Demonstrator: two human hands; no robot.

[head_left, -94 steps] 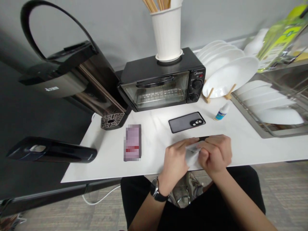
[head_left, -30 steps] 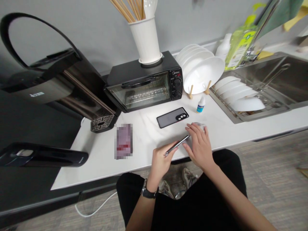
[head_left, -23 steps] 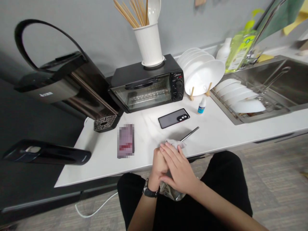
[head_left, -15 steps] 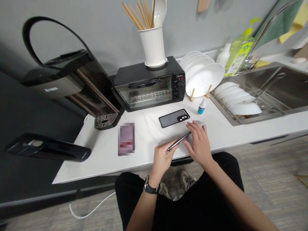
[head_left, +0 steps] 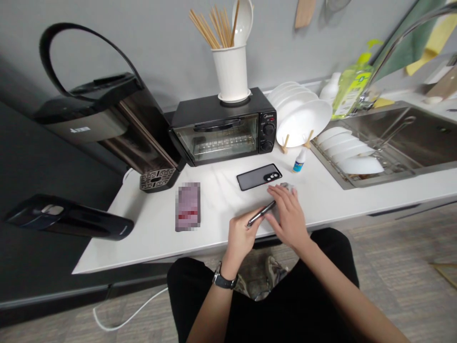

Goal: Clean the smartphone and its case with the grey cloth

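Observation:
My left hand [head_left: 244,233], with a black watch at its wrist, is closed around the near end of a phone [head_left: 259,216]. The phone is tilted and shows mostly its thin, shiny edge. Over its far end lies my right hand [head_left: 288,214], which presses a grey cloth [head_left: 286,186] against it; a bit of the cloth sticks out past the fingertips. Just beyond the hands, a black-rimmed phone case [head_left: 259,177] with a greyish back rests on the counter. A small white bottle with a blue label [head_left: 299,161] stands to its right.
On the white counter [head_left: 214,209], a blurred-out flat object [head_left: 187,206] lies to the left. Behind are a black toaster oven [head_left: 221,136], a tall dark drinks machine [head_left: 117,128] and white plates in a rack [head_left: 303,121]. The sink [head_left: 421,143] is at right.
My right hand and the cloth have slid left along the phone, closer to my left hand. My left hand keeps its hold, and the view has shifted slightly.

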